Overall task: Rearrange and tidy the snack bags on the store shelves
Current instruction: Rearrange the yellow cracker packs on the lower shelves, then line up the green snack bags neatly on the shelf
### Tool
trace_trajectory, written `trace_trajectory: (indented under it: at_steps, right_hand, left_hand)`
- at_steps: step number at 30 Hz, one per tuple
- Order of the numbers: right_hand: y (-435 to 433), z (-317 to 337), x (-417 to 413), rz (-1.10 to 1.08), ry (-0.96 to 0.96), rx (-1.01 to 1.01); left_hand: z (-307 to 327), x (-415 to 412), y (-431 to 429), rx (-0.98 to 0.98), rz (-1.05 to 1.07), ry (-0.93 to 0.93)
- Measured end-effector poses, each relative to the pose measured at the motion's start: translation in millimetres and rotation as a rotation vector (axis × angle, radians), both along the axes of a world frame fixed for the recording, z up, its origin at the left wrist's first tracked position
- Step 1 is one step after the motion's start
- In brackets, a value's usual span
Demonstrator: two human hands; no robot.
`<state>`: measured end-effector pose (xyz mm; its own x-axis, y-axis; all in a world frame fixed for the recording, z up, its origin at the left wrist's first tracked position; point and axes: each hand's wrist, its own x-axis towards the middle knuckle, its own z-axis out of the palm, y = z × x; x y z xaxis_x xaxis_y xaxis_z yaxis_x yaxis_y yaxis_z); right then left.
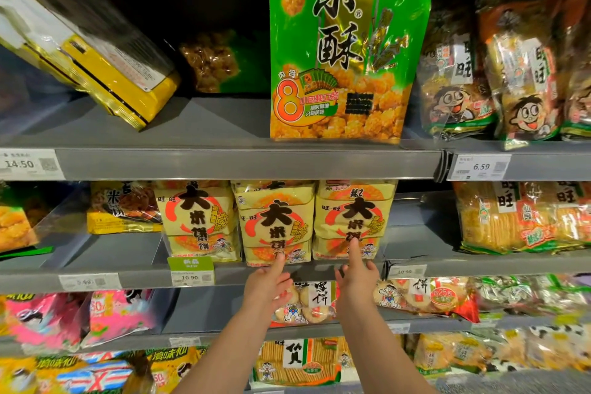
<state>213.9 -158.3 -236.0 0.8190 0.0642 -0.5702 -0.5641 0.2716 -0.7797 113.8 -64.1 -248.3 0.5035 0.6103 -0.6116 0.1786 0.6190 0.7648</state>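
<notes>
The top shelf [224,125] is carrying the largest items. A tall green bag [348,57] is standing upright at its front lip, face out, so it is reading as already fronted. Far to its left, a yellow bag [96,54] is leaning over on one corner with its back panel showing, and it probably needs straightening later.

Below that, the middle shelf [128,253] is holding the row you are working on. The left cream bag [198,221], the middle cream bag [275,221] and the right cream bag [351,214] are standing side by side and touching, with their printed faces forward. The middle one is sitting slightly nearer the shelf edge than its neighbours, which is likely why you are reaching in with both arms.

Your left grip [267,285] is spread loosely and holding nothing. Its forefinger is stretching up to the bottom edge of the middle cream bag. Your right grip [358,278] is likewise loose and empty, and its forefinger is pressing low on the face of the right cream bag.

So both bags are lying just above and beyond your knuckles, met by a fingertip only and not enclosed. You are pushing rather than lifting, which suits squaring a row.

A green-topped price tag [192,277] is hanging on the rail to the left of your hands.
</notes>
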Motion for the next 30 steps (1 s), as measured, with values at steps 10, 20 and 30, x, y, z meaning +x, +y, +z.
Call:
trace_trajectory:
  at_steps: [10, 20, 30]
  right_hand:
    - [-20.3, 18.8, -27.1, 0.129, -0.074, -0.057]
    - [-45.4, 56.2, -97.0, 0.378, -0.256, 0.043]
    - [-2.4, 101.2, -173.2, 0.548, -0.426, 0.033]
  left_hand:
    - [23.0, -11.2, -29.5, 0.149, 0.041, 0.003]
    - [72.8, -86.1, -69.7, 0.252, 0.167, -0.112]
    - [108.9, -172.8, -32.4, 0.368, 0.297, -0.158]
